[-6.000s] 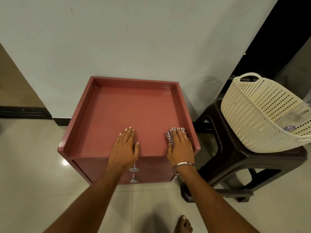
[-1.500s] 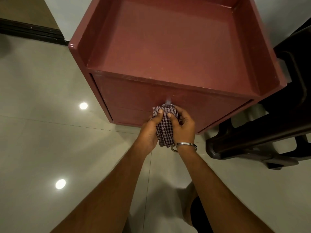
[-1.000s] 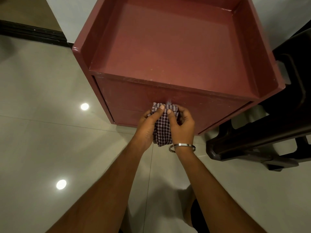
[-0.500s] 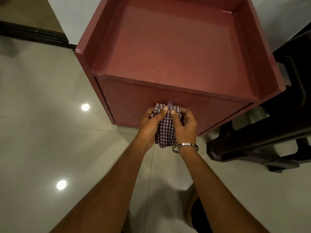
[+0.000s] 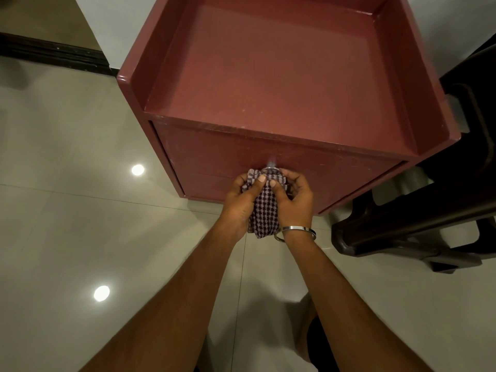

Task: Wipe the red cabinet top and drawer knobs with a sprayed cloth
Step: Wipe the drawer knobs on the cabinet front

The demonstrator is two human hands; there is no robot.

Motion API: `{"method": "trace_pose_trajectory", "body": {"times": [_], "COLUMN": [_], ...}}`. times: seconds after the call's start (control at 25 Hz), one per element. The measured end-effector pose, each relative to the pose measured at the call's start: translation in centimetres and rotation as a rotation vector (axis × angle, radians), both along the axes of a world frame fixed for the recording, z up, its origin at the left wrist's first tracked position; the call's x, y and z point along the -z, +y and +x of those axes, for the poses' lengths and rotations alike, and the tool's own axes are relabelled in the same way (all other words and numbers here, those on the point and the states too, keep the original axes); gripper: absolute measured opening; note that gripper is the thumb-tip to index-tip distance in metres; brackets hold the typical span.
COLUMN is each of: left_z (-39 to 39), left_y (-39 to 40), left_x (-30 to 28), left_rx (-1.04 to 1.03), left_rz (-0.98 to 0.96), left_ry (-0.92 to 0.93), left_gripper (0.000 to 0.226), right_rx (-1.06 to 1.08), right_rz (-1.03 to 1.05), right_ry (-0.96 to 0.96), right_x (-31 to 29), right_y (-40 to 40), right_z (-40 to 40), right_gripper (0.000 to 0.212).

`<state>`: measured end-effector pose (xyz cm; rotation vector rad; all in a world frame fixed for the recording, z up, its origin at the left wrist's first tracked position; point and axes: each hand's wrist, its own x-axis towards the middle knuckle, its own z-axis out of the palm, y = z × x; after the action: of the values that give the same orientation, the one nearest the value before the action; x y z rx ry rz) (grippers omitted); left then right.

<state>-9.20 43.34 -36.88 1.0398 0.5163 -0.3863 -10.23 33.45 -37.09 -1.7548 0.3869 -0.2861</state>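
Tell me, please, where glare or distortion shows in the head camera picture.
Head view: two round lamp reflections glare on the glossy floor, left of the arms; wide-angle bending splays the cabinet edges outward; the cloth and both hands are sharp; the stool is in deep shade.

Stool (image 5: 418, 226) right of cabinet (image 5: 268, 76)

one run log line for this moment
step: wiping knob | left hand, right hand: both gripping cloth | cabinet top: bare
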Motion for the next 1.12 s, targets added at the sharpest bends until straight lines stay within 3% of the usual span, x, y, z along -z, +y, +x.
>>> {"method": "trace_pose_trajectory", "body": {"times": [0.32,0.64,0.88,1.12], "left_z": [-0.1,0.5,-0.1,-0.1], "left_y": [0.6,-0.3,1.0,0.7], "left_x": [-1.0,-0.7,-1.6,-2.7], "left_rx": [0.022,-0.002,0.03,0.005], "left_rz": [0.028,0.245,0.155,0.194], "left_ry": [-0.039,-0.02,-0.06,-0.054], "left_gripper": [0.018,0.032,0.022,0.02], "right_rx": [0.016,0.047,0.052,0.113], "right_rz": [-0.04,-0.007,0.06,-0.016], "right_ry": [0.026,0.159,0.125,0.094], "right_x": [-1.0,-0.3,-2.0,-2.7], "right_y": [0.3,0.1,0.6,0.8], "right_z": [-0.2,0.5,-0.4,-0.6], "right_gripper": [0.025,0.025,0.027,0.025]}}
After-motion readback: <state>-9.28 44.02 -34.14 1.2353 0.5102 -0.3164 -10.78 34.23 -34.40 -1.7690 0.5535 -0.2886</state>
